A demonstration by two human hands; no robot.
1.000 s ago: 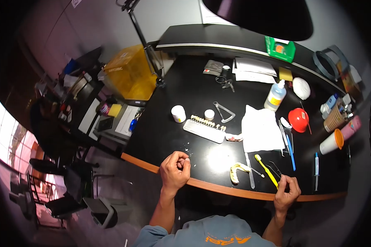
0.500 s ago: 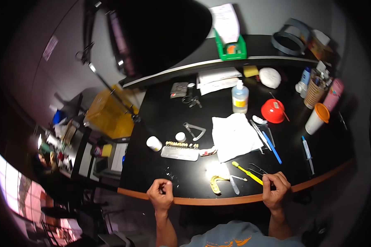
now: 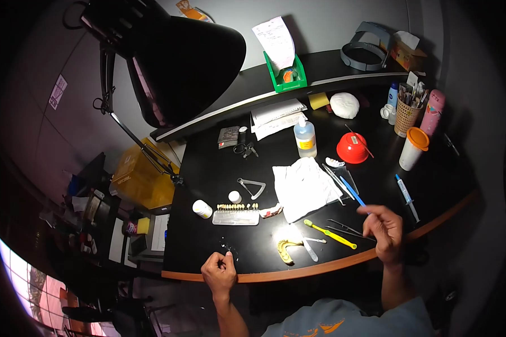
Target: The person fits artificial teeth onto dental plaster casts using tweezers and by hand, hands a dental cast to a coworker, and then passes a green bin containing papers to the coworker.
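Observation:
My left hand (image 3: 218, 272) is a loose fist, resting at the wooden front edge of the black desk (image 3: 253, 244) beside some white crumbs (image 3: 225, 246). My right hand (image 3: 384, 231) reaches over the right side, index finger stretched, fingertips over the lower end of a slim blue-handled tool (image 3: 352, 190). That tool lies beside thin metal instruments (image 3: 335, 180). Just left of this hand are dark tweezers (image 3: 343, 227) and a yellow-green toothbrush (image 3: 330, 235). A yellow horseshoe-shaped dental model (image 3: 287, 251) and a small pale knife-like tool (image 3: 310, 250) lie between my hands.
A white cloth (image 3: 302, 188) covers mid-desk, with a tooth shade guide (image 3: 235, 217) and white jars (image 3: 202, 209) to its left. Behind stand a clear bottle (image 3: 305, 138) and red bowl (image 3: 352, 147). A syringe (image 3: 407, 197) lies right. A black lamp (image 3: 188, 64) overhangs the left.
My right hand has left the tweezers and toothbrush at the front edge and moved up and right to the blue-handled tool. My left hand stays at the edge; the view has shifted.

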